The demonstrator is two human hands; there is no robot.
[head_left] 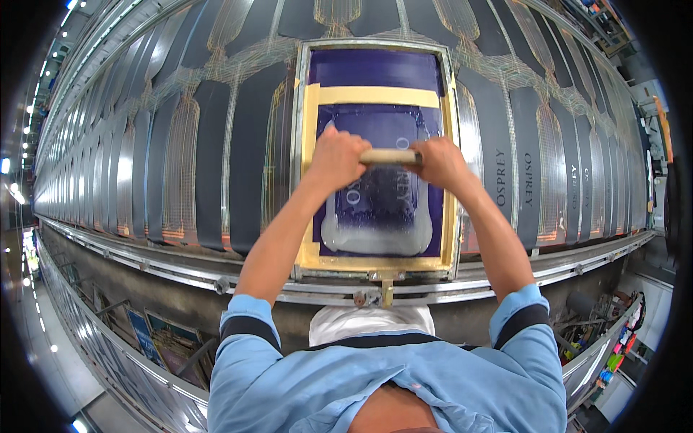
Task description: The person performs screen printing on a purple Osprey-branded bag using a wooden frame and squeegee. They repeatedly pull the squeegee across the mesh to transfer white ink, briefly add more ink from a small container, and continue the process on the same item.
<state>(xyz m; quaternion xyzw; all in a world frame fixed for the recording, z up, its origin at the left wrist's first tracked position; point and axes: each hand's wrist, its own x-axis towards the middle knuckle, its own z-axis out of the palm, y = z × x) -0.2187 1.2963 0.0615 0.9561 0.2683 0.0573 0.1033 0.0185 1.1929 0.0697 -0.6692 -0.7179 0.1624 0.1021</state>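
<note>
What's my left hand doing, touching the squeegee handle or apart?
Touching: the head view shows the left hand closed around the left end of the squeegee handle.

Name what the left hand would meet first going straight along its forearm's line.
The left hand would likely reach the yellow tape strip across the purple screen, or pass above it; depth is unclear.

Light-blue shirt (pixel 317 386), short sleeves (pixel 244 309), black sleeve bands (pixel 521 325), black chest stripe (pixel 390 340), white lower garment (pixel 372 319), bare hands (pixel 338 156)

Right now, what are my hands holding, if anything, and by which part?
A wooden bar, by its two ends: the left hand grips its left end, the right hand its right end, leaving the middle uncovered.
</note>
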